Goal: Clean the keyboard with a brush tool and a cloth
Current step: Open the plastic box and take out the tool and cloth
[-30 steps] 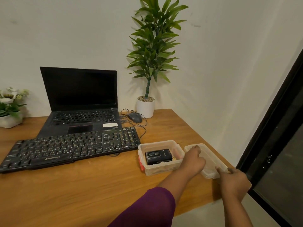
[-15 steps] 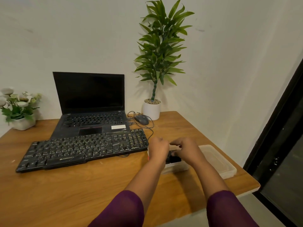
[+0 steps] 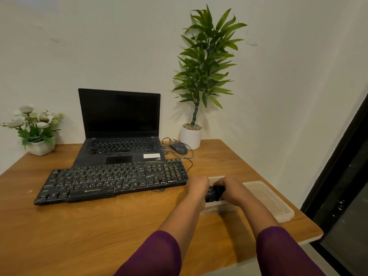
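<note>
At about four o'clock on the wooden bench [image 3: 83, 226], a clear plastic container [image 3: 220, 208] sits just beside the right end of the black Zebronics keyboard [image 3: 111, 182], and both hands meet over it. The left hand [image 3: 197, 186] curls its fingers round the nine o'clock end of a small black brush tool [image 3: 213, 194] in the container's mouth. The right hand [image 3: 232, 189] curls over its three o'clock end, so the two grasp it between them. Whether it is raised off the container's floor cannot be told. The lid [image 3: 268, 200] lies flat at three o'clock of the container, close to the bench's edge. At twelve o'clock of the keyboard stands an open laptop [image 3: 121, 124] with a dark screen. A wired mouse [image 3: 179, 148] lies at the keyboard's one o'clock, just beside a green plant [image 3: 201, 72] in a white pot. A small pot of white flowers [image 3: 33, 124] stands at the far ten o'clock corner. Purple sleeves [image 3: 159, 255] cover both upper forearms.
</note>
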